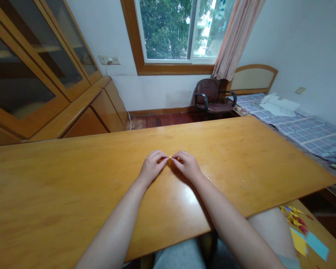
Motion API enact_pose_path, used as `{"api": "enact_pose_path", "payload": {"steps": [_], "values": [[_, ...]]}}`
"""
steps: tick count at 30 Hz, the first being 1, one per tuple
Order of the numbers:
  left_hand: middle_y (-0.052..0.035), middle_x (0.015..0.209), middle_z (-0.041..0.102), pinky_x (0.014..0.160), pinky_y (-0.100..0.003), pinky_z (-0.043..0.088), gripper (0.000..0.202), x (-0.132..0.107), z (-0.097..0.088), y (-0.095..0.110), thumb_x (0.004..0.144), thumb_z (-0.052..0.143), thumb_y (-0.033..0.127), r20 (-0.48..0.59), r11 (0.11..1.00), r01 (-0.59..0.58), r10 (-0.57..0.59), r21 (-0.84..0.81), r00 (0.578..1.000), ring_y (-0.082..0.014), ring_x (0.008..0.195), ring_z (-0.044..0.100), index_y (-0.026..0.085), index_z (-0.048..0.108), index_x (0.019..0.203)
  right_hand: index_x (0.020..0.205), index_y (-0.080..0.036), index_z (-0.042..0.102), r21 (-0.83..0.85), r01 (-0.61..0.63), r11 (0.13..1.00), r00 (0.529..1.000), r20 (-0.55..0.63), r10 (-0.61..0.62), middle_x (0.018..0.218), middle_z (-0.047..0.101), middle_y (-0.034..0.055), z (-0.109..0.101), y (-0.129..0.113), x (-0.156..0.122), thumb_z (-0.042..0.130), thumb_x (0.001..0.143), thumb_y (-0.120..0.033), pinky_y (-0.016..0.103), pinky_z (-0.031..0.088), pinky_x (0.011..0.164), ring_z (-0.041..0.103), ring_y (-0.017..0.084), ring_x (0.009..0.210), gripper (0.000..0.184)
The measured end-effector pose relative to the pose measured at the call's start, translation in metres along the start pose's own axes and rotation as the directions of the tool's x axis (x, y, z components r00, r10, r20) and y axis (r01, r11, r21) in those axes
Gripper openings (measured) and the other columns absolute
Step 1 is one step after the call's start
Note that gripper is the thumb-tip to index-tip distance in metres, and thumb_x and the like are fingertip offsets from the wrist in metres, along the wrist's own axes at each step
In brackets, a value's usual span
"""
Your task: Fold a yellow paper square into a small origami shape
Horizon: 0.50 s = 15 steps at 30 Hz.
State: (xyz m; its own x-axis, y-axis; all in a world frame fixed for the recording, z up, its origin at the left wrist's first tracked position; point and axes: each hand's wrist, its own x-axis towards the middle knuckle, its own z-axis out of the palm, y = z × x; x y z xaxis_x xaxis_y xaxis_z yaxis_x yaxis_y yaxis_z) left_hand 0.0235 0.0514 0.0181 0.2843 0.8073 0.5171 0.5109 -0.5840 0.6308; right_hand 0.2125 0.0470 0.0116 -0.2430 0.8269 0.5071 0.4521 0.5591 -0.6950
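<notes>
Over the middle of the wooden table [81, 179], a small yellow piece of folded paper [170, 160] is pinched between my two hands. My left hand [154, 165] grips its left side between thumb and fingertips. From the other side, my right hand [187, 163] pinches it the same way, the fingertips of both hands almost meeting. Most of the paper is hidden by the fingers, and its exact shape is too small to make out.
A lower wooden surface at the bottom right bears a pile of yellow and red folded pieces [294, 217], a yellow sheet [298, 242] and a light-blue sheet [317, 246]. A glass-door cabinet [81, 89] is left; an armchair [208, 93] and a bed [305, 129] stand beyond the table.
</notes>
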Motion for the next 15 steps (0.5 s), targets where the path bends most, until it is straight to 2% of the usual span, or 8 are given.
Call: {"api": "enact_pose_path", "payload": {"steps": [7, 15], "values": [[-0.0024, 0.083, 0.066, 0.075, -0.028, 0.048, 0.009, -0.0015, 0.0017, 0.0008, 0.087, 0.058, 0.024, 0.037, 0.999, 0.031, -0.03, -0.033, 0.999, -0.0166, 0.08, 0.062, 0.021, 0.067, 0.085, 0.084, -0.022, 0.069, 0.008, -0.011, 1.0, 1.0, 0.01, 0.011, 0.082, 0.069, 0.004, 0.0001, -0.0022, 0.0001, 0.06, 0.087, -0.024, 0.028, 0.049, 0.074, 0.063, 0.017, 0.078, 0.01], [-0.0028, 0.084, 0.067, 0.076, -0.029, 0.048, 0.01, -0.0012, 0.0009, -0.0002, 0.088, 0.057, 0.023, 0.046, 1.0, -0.013, 0.013, 0.011, 0.999, -0.0165, 0.081, 0.062, 0.021, 0.067, 0.085, 0.084, -0.021, 0.067, -0.03, -0.026, 0.999, 1.0, 0.012, 0.026, 0.083, 0.069, 0.0036, 0.0018, 0.001, -0.0004, 0.061, 0.086, -0.022, 0.028, 0.049, 0.073, 0.063, 0.017, 0.078, 0.007]]}}
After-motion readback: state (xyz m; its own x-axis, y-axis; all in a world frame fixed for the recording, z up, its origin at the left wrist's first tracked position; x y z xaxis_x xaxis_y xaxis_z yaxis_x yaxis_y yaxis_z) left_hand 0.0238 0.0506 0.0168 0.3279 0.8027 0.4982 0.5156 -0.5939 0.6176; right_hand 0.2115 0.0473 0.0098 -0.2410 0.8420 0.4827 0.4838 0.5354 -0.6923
